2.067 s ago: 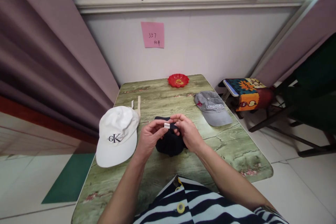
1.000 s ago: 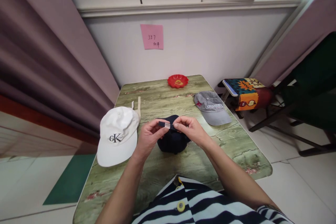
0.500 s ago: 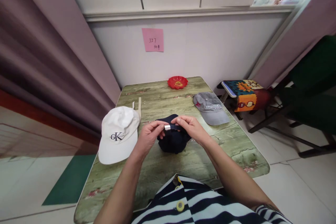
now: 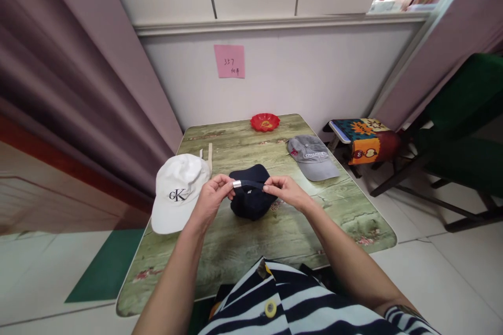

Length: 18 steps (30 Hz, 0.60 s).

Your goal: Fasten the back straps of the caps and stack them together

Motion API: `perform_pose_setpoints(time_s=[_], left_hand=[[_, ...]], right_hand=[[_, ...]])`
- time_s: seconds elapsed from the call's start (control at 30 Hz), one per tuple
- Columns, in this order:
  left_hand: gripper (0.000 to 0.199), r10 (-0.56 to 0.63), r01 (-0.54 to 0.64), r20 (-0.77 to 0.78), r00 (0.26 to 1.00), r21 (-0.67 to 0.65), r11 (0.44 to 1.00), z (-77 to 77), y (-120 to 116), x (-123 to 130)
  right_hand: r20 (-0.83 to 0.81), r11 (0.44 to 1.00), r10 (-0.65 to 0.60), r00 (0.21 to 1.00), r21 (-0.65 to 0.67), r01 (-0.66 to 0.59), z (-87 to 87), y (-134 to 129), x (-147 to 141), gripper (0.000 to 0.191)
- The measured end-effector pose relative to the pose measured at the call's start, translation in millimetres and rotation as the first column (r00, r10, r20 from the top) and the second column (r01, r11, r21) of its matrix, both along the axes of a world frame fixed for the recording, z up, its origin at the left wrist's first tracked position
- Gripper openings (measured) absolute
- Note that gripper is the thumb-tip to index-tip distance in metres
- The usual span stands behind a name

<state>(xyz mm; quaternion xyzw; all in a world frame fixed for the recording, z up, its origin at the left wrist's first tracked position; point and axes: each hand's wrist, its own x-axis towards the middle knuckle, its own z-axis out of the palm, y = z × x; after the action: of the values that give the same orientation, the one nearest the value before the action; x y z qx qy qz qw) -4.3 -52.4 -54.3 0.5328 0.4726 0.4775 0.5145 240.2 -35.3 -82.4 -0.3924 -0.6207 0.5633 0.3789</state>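
A dark navy baseball cap [image 4: 251,204] rests on the table in front of me, its brim pointing away and its back strap toward me. My left hand [image 4: 214,193] pinches the strap's left end beside a silver metal buckle [image 4: 237,184]. On the other side, my right hand [image 4: 286,190] pinches the strap's right end between thumb and fingers. The dark strap [image 4: 251,183] stretches between both hands. Left of my left hand lies a white cap [image 4: 183,180] with black "CK" letters and a loose strap. A grey cap [image 4: 310,156] with white lettering lies beyond my right hand.
At the table's far edge sits a red scalloped dish [image 4: 265,122]. The wood-patterned table [image 4: 314,235] stands against a wall bearing a pink note [image 4: 229,62]. To the right are a cloth-covered stool [image 4: 363,141] and a dark chair [image 4: 424,167]. A curtain [image 4: 118,63] hangs at left.
My hands have spread farther apart, drawing the strap out longer between them. The buckle has moved left with my left hand. More of the navy cap shows now, and the view has shifted slightly.
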Motion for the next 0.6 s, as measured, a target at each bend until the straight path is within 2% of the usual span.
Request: perform_pose_setpoints(time_s=[0.17,0.37,0.6], left_hand=[[0.023,-0.056,0.056,0.000,0.998,0.002,0.998,-4.6,-9,2],[0.018,-0.102,0.103,-0.066,0.993,0.016,0.995,-10.5,-8,6],[0.022,-0.138,0.142,-0.147,0.979,0.013,0.990,-5.8,-10,21]], right_hand=[[-0.036,1.000,-0.021,0.999,-0.004,0.020,-4.5,-9,0,0.030],[-0.003,0.999,0.004,1.000,0.048,-0.004,-10.1,-17,3,0.030],[0.071,0.993,-0.005,0.997,0.121,-0.004,-4.6,-21,-1,0.032]])
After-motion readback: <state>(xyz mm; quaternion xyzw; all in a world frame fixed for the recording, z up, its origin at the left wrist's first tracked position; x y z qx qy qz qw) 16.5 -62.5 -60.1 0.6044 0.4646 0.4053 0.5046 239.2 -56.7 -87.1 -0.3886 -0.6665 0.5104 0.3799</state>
